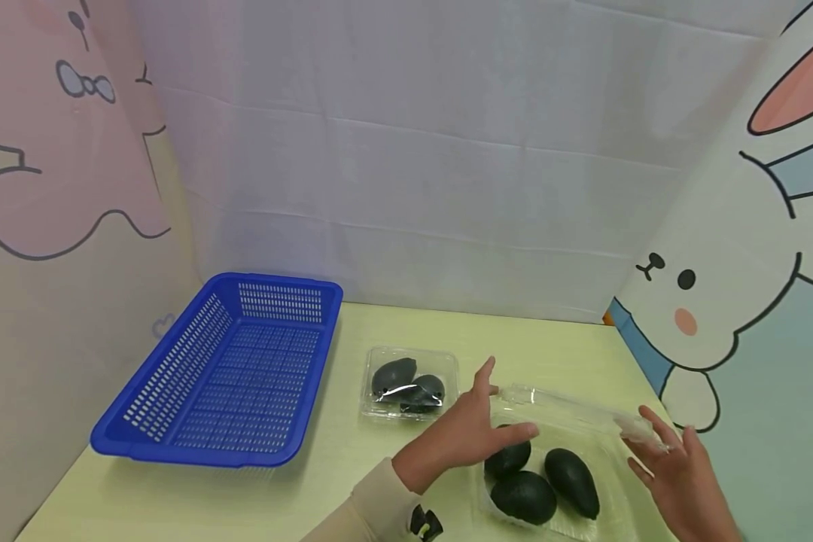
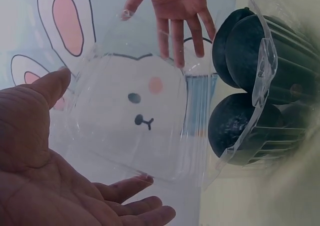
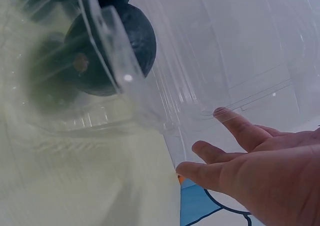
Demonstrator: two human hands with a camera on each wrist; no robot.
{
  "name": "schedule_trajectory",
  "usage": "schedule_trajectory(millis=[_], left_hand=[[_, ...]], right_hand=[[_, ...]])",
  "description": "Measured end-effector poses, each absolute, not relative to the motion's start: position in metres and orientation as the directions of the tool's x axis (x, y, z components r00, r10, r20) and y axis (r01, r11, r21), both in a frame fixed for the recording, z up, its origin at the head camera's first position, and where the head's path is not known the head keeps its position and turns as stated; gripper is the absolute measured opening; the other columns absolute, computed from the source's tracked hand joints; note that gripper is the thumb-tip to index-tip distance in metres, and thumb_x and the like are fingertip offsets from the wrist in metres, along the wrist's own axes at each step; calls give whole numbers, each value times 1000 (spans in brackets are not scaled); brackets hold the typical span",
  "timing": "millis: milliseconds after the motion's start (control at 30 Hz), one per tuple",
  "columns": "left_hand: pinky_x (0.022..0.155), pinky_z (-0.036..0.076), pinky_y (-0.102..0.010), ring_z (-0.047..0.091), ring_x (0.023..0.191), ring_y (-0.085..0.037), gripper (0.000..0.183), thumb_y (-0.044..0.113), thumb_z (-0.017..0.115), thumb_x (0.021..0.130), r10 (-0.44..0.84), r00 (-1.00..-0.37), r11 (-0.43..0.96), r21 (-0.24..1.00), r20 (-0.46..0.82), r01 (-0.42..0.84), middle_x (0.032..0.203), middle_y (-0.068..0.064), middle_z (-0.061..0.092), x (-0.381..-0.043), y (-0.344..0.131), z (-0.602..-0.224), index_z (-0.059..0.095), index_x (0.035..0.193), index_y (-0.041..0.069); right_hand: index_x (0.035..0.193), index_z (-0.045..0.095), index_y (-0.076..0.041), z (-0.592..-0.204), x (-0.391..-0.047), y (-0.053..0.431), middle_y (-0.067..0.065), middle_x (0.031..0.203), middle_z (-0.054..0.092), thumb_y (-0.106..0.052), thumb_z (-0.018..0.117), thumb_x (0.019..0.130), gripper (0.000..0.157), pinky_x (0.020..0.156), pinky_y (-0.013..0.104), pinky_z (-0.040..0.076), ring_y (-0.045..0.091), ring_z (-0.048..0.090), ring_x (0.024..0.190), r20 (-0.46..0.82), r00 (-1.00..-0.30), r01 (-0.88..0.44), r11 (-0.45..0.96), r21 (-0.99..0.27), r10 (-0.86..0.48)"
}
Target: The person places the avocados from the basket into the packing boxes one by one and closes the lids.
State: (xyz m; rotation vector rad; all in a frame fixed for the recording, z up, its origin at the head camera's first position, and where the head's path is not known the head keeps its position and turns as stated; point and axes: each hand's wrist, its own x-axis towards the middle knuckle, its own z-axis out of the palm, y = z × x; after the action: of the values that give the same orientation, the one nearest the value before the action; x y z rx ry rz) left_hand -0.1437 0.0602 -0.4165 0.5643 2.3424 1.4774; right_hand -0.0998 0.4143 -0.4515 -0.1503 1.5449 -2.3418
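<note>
A clear plastic clamshell box (image 1: 586, 523) lies near the front of the table, its hinged lid (image 1: 569, 406) standing raised. Inside it are three dark avocados (image 1: 523, 497); they also show through the clear wall in the left wrist view. My left hand (image 1: 470, 425) is at the lid's left side, thumb and fingers spread, a fingertip touching its edge. At the opposite side of the lid is my right hand (image 1: 680, 474), its fingers extended. In the right wrist view its fingertips (image 3: 220, 111) meet the lid's edge.
A blue plastic basket (image 1: 305, 421) with slotted walls stands on the left of the table. Between it and my left hand sits a second clear box (image 1: 373, 406), lid down, with dark avocados (image 1: 394, 375) inside. A white curtain (image 1: 413, 188) hangs behind the table.
</note>
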Motion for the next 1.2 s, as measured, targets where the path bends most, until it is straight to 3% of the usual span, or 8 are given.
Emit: schedule_trajectory(millis=[167,267,400,500,600,867,1067,1200], left_hand=[[98,51,-42,58,131,-25,109,62,68,92,521,-850,384,911,-79,151,157,-9,46,-138,53,-414,-3,167,24],[99,50,-43,57,133,-26,108,62,67,93,544,-834,372,918,-96,137,159,-8,42,-134,50,-413,-4,166,28],[97,51,-42,58,131,-26,107,61,68,93,557,-824,360,924,-104,127,161,-9,40,-129,49,-412,-5,166,32],[94,52,-41,62,126,-26,106,59,68,94,559,-822,356,927,-113,115,161,-10,39,-126,48,-412,-5,166,32],[91,53,-40,65,121,-27,106,58,68,94,562,-817,352,931,-128,96,162,-11,38,-124,47,-413,-5,166,33],[91,53,-41,63,125,-31,104,57,68,95,576,-804,357,930,-148,84,162,-13,38,-120,46,-419,-4,166,32],[93,53,-41,63,125,-27,103,55,68,95,576,-804,367,925,-146,95,162,-11,39,-117,46,-422,-2,166,31],[95,52,-42,61,128,-26,101,53,68,97,582,-800,362,928,-149,91,163,-11,37,-115,47,-424,-1,166,31]], right_hand=[[147,50,-41,-453,-93,414,-11,143,60,-55,3,108,63,94,48,-41,-3,54,128,-27,-902,261,-495,-829,-430],[150,47,-42,-455,-90,416,-8,147,57,-54,3,108,61,122,43,-11,0,52,132,-22,-897,251,-469,-846,-441],[157,27,-49,-457,-88,419,-16,149,53,-57,3,107,56,116,52,23,-5,51,129,-78,-903,239,-344,-908,-421],[161,4,-52,-457,-86,419,-18,150,52,-58,1,106,55,108,73,-19,-8,50,128,-89,-894,262,-352,-899,-439],[162,-3,-49,-457,-83,417,-18,149,53,-58,1,106,57,92,65,-39,-7,51,129,-72,-886,273,-390,-880,-457],[155,34,-49,-467,-80,418,-14,150,53,-60,1,105,61,102,55,-35,-2,51,132,-48,-857,345,-502,-794,-512],[155,26,-51,-476,-80,419,-22,143,57,-60,4,105,55,94,65,-36,-9,53,124,-110,-898,282,-366,-887,-425],[150,40,-46,-475,-81,419,-19,146,56,-60,1,105,62,92,56,-40,-6,52,128,-69,-860,333,-454,-827,-506]])
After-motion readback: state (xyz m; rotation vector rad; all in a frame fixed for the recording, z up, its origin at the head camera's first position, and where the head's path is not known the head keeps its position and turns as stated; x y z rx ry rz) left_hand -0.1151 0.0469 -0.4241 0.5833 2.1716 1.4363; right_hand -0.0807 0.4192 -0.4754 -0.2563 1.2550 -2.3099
